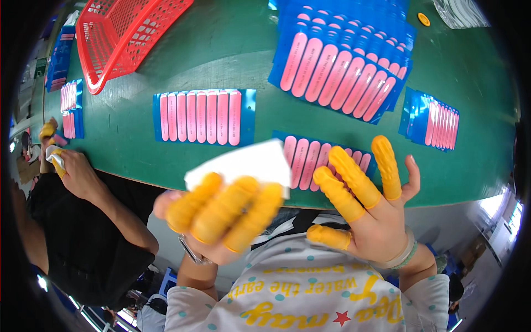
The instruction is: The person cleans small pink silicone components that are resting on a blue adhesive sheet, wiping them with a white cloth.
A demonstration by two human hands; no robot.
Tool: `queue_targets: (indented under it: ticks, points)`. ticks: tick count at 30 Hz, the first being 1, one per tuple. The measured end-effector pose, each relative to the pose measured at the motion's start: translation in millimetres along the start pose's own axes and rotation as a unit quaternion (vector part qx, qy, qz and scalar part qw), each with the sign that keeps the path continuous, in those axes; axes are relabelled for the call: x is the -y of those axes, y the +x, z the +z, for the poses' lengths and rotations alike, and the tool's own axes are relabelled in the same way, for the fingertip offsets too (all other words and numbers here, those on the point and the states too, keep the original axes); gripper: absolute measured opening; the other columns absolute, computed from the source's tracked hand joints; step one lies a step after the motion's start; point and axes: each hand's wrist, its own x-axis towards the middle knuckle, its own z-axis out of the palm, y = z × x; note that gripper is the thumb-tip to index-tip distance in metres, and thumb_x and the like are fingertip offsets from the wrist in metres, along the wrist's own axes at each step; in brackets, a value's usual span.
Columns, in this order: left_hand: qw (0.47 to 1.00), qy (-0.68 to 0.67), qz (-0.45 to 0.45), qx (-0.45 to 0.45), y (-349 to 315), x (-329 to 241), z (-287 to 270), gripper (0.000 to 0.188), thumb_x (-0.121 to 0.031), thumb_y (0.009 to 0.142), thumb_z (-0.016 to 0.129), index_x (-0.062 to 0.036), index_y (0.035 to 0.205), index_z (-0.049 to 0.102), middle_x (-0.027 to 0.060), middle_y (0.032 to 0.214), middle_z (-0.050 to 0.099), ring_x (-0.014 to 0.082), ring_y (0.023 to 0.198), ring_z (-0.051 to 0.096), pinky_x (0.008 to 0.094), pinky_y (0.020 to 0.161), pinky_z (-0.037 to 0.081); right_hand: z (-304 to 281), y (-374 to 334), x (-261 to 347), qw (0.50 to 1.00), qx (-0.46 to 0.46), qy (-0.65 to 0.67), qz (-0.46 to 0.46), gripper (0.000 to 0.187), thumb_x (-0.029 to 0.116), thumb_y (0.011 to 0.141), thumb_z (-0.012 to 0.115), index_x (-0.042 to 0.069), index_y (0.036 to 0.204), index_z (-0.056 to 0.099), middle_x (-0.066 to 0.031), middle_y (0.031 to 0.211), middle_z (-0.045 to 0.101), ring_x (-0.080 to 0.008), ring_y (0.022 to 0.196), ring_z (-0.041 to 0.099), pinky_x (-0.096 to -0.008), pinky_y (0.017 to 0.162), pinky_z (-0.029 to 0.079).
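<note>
Yellow rubber finger cots cover several fingers on both my hands. My left hand, slightly blurred, is closed around a folded white cloth or wipe held near the table's front edge. My right hand is open, its fingers spread, reaching over the right part of a blue sheet with pink round-ended strips. Its fingertips hide some of the strips; whether they press on the sheet I cannot tell. To the left of that sheet lies another blue sheet of pink strips, flat on the green table.
A large fanned stack of blue sheets with pink strips lies at the far side. A smaller stack sits to the right. A red plastic basket stands far left. At the left edge, a co-worker's hand holds a white cloth.
</note>
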Motion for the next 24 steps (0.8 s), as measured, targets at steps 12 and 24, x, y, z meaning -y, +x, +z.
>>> queue_targets:
  ticks: [12,24]
  points:
    - [0.987,-0.104,0.068,0.106,31.3,2.8,14.1,0.031,-0.022,0.066,0.072,-0.0188,0.097,0.079,-0.0082,0.115,0.068,0.017,0.107,0.058,0.0427,0.095,0.028,-0.6,2.9,2.9,0.999,0.037,-0.033,0.012,0.066,0.063,0.084,0.063,0.014,0.129,0.067,-0.0033,0.14,0.059,-0.0395,0.141,0.039,-0.0591,0.114,0.007]
    - [0.986,-0.1,0.09,0.101,52.5,10.2,15.3,0.033,-0.02,0.067,0.07,-0.0129,0.097,0.079,-0.0025,0.113,0.07,0.0233,0.103,0.06,0.0415,0.089,0.031,3.6,4.8,2.8,1.0,0.01,-0.009,0.015,0.057,0.057,0.083,0.067,0.019,0.126,0.069,-0.0007,0.137,0.061,-0.0367,0.139,0.042,-0.0581,0.115,0.01]
